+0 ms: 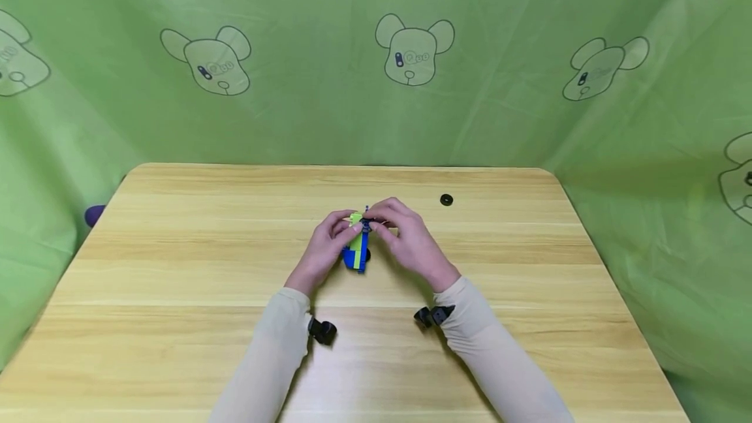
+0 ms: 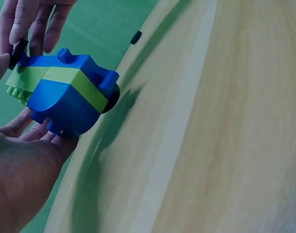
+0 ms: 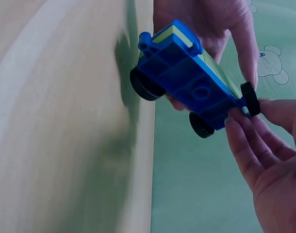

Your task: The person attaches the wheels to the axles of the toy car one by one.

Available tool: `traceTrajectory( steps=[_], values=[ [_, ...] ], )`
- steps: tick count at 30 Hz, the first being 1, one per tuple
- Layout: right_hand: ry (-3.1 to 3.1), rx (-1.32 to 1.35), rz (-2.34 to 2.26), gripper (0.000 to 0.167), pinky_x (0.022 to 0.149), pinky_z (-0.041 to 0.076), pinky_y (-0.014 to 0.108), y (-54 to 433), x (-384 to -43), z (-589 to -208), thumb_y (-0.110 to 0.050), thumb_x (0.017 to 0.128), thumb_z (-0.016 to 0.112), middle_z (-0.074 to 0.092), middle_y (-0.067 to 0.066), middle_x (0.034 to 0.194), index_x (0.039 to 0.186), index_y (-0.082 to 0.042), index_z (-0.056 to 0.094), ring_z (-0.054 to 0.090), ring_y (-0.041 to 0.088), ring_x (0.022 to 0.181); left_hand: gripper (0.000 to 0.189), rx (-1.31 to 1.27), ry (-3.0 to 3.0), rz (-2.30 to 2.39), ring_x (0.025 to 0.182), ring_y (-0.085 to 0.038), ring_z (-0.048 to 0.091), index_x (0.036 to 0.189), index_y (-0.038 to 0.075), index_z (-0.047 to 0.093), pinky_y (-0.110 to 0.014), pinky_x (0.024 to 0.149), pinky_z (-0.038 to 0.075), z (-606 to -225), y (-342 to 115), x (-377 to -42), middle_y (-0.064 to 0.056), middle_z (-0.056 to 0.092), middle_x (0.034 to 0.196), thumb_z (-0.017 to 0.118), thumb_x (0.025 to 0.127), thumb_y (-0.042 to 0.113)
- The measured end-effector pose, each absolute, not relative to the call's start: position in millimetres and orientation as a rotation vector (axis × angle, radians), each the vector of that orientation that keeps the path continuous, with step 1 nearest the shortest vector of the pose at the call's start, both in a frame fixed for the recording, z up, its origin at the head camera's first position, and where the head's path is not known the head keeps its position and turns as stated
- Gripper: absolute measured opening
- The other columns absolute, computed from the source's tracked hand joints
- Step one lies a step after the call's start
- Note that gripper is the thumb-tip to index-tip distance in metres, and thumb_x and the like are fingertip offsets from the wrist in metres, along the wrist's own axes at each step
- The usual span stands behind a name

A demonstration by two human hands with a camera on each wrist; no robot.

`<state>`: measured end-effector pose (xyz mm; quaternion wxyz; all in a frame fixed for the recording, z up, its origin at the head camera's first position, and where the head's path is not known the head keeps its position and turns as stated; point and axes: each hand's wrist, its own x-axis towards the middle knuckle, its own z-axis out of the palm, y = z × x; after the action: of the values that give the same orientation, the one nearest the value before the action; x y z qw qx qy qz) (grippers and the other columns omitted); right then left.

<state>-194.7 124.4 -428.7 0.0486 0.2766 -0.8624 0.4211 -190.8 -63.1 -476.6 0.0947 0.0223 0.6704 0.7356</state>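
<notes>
Together, my inward-angled hands (image 1: 320, 247) (image 1: 411, 240) grip a blue-and-lime plastic toy car (image 1: 356, 258); a round black wheel (image 1: 450, 201) lies beyond, rightward.

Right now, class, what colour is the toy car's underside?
Blue; the underside shows best in the right wrist view.

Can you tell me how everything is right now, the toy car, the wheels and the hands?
Left hand: holding the toy car.
Right hand: pinching one wheel.
Toy car: tilted, one side peg bare.
Pinched wheel: at the car's corner; can't tell if fully on.
Two other wheels: on the car.
Loose wheel: lying on the table.
</notes>
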Motion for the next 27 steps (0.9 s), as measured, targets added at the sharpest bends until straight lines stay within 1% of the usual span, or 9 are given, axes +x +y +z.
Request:
traceTrajectory(
  steps=[4, 7, 10, 14, 18, 20, 22, 25, 27],
  values=[
    [-2.606, 0.759, 1.417, 0.021, 0.086, 0.054, 0.030, 123.4, -194.7, -429.8, -0.003, 0.094, 0.065, 0.059, 0.004, 0.111, 0.114, -0.003, 0.064, 0.061, 0.018, 0.098, 0.050, 0.050, 1.976, 2.184, 0.096, -0.019, 0.060, 0.140, 0.000, 0.047, -0.029, 0.090, 0.049, -474.3, -62.3, -191.3, -0.016, 0.063, 0.115, 0.063, 0.098, 0.022],
    [-2.625, 0.665, 1.505, 0.017, 0.083, 0.055, 0.030, 122.7, -194.8, -430.8, -0.003, 0.093, 0.067, 0.060, 0.005, 0.104, 0.109, -0.003, 0.062, 0.062, 0.018, 0.093, 0.053, 0.041, 1.975, 2.176, 0.096, -0.017, 0.059, 0.142, -0.001, 0.044, -0.029, 0.091, 0.049, -474.9, -61.7, -192.3, -0.015, 0.062, 0.116, 0.063, 0.098, 0.022],
    [-2.660, 0.574, 1.561, 0.015, 0.080, 0.055, 0.031, 122.3, -194.5, -430.7, -0.007, 0.093, 0.068, 0.063, 0.005, 0.099, 0.106, -0.003, 0.061, 0.062, 0.019, 0.089, 0.054, 0.037, 1.981, 2.169, 0.097, -0.016, 0.059, 0.142, -0.002, 0.043, -0.029, 0.092, 0.048, -475.4, -61.8, -192.1, -0.015, 0.062, 0.117, 0.063, 0.098, 0.022],
    [-2.727, 0.496, 1.587, 0.016, 0.076, 0.055, 0.032, 122.0, -193.7, -430.9, -0.014, 0.095, 0.066, 0.066, 0.007, 0.095, 0.107, -0.003, 0.064, 0.063, 0.020, 0.086, 0.052, 0.030, 1.992, 2.162, 0.098, -0.018, 0.058, 0.140, 0.000, 0.046, -0.030, 0.092, 0.048, -474.8, -63.1, -191.1, -0.016, 0.062, 0.117, 0.064, 0.097, 0.023],
    [-2.773, 0.477, 1.618, 0.022, 0.074, 0.055, 0.033, 121.1, -193.7, -431.7, -0.018, 0.098, 0.062, 0.069, 0.010, 0.096, 0.113, -0.003, 0.068, 0.066, 0.027, 0.087, 0.049, 0.036, 2.004, 2.161, 0.097, -0.020, 0.059, 0.138, 0.001, 0.048, -0.030, 0.091, 0.048, -473.3, -64.7, -190.5, -0.016, 0.063, 0.115, 0.064, 0.097, 0.023],
    [-2.773, 0.482, 1.659, 0.025, 0.074, 0.056, 0.036, 120.5, -194.3, -432.0, -0.019, 0.099, 0.061, 0.070, 0.012, 0.098, 0.115, -0.002, 0.069, 0.066, 0.032, 0.089, 0.048, 0.038, 2.014, 2.162, 0.097, -0.021, 0.060, 0.137, 0.001, 0.049, -0.030, 0.091, 0.049, -472.5, -65.4, -190.1, -0.016, 0.063, 0.114, 0.064, 0.097, 0.023],
    [-2.752, 0.480, 1.735, 0.025, 0.075, 0.056, 0.043, 120.3, -195.1, -433.1, -0.017, 0.099, 0.060, 0.070, 0.016, 0.099, 0.117, -0.001, 0.068, 0.065, 0.036, 0.090, 0.048, 0.037, 2.022, 2.162, 0.096, -0.020, 0.060, 0.137, 0.001, 0.049, -0.029, 0.089, 0.049, -472.6, -65.9, -190.1, -0.015, 0.063, 0.113, 0.064, 0.097, 0.023],
    [-2.710, 0.463, 1.865, 0.024, 0.078, 0.055, 0.051, 119.5, -196.7, -435.0, -0.015, 0.099, 0.060, 0.069, 0.016, 0.102, 0.117, 0.000, 0.067, 0.065, 0.040, 0.093, 0.048, 0.030, 2.022, 2.169, 0.095, -0.019, 0.060, 0.136, 0.000, 0.050, -0.028, 0.088, 0.050, -472.8, -66.4, -190.2, -0.015, 0.063, 0.111, 0.064, 0.096, 0.022],
    [-2.682, 0.452, 1.935, 0.024, 0.080, 0.055, 0.054, 119.1, -197.5, -436.5, -0.013, 0.099, 0.060, 0.069, 0.016, 0.104, 0.118, 0.001, 0.067, 0.065, 0.041, 0.095, 0.047, 0.028, 2.025, 2.166, 0.094, -0.019, 0.059, 0.135, 0.000, 0.050, -0.027, 0.087, 0.050, -472.7, -66.4, -190.1, -0.014, 0.063, 0.110, 0.065, 0.096, 0.023]
  ],
)
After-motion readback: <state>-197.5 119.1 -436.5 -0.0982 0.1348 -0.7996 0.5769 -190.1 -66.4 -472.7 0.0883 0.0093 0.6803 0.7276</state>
